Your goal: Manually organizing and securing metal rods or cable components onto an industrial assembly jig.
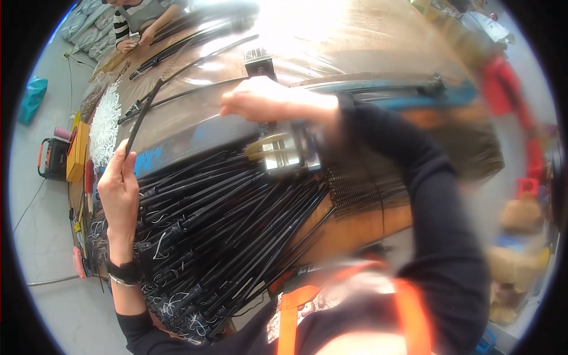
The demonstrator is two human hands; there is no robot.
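At the left, my left hand (pixel 119 189) is closed round the lower end of a thin black rod (pixel 144 118). This rod slants up and away over the table, and its far part seems to bend or join another thin piece. My right hand (pixel 254 99) is curled with fingertips together over the middle of the table; whatever it may hold is too small to make out. Just beyond it stands a small dark metal block (pixel 258 64). Below my right hand sits a fixture with a shiny metal face (pixel 279 152). Many black rods (pixel 219 207) fan out under both hands.
White plastic pieces (pixel 105 133) lie heaped at the left edge. Rows of springs (pixel 361 192) lie right of the rods. More rods lie on the plastic-covered table (pixel 367 35). A co-worker's hands (pixel 136 40) are at the far left. A black case (pixel 54 158) stands beside a yellow box (pixel 77 152).
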